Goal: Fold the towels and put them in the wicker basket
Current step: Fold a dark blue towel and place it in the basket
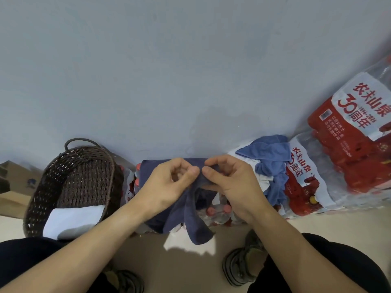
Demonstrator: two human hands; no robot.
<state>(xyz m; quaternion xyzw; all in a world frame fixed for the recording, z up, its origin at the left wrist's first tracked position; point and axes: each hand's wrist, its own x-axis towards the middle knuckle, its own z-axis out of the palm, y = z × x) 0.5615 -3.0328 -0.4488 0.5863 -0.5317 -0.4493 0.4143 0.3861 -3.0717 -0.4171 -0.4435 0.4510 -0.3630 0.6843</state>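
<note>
Dark trouser legs [25, 256] and grey sandals [241, 265] fill the bottom of the head view, standing on a pale floor [190, 271]. Just above them, the left hand [167, 185] and the right hand [230, 182] meet at the middle, thumb tips almost touching. Both pinch the upper edge of a dark blue towel [190, 218] between thumb and curled fingers; the cloth bunches at the grip and hangs down in loose folds, its lowest corner dangling over the floor. The rest of the towel lies spread behind the hands, over a pack of red-capped bottles [218, 210].

Left of the hands sits the wicker basket [84, 172], dark brown with a loop handle at its far end. A folded white towel [74, 220] lies inside it, at the near end.

Right of the hands, a crumpled light blue towel [273, 157] is heaped on a shrink-wrapped pack of water bottles [302, 187] printed in red and white, with a bit of white cloth [263, 180] beneath it. A second such pack [355, 121] stands farther right, leaning on the wall. Cardboard boxes [12, 187] show at the left edge. Behind everything rises a plain grey-blue wall [169, 70]
</note>
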